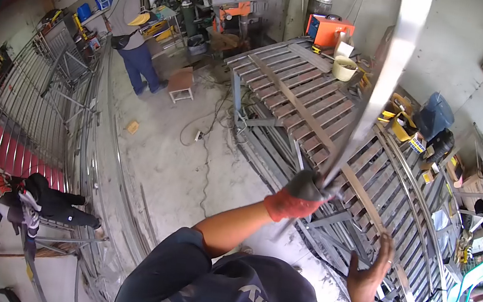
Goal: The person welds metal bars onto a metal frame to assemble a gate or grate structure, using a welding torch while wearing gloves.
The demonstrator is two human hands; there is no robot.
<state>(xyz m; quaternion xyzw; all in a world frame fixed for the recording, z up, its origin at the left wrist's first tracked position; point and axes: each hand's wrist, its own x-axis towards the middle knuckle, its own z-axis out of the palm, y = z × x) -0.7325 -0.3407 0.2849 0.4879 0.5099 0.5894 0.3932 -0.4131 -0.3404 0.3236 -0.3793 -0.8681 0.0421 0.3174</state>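
Note:
My left hand (300,197), in a red and grey glove, is wrapped round the lower part of a long, flat metal bar (379,90). The bar rises steeply past the top edge of the view, in front of the slatted metal table. My right hand (370,269) is bare and empty, with its fingers apart, beside the near edge of the slatted table (298,100). A brown strip (289,95) lies lengthwise over the slats.
Co-workers are at the back left (132,27) and lower left (30,208). A stool (181,84) and cable (207,165) are on the floor. Metal rods (30,96) stand left. The table holds an orange machine (330,32), a bucket (344,69) and yellow tools (403,127).

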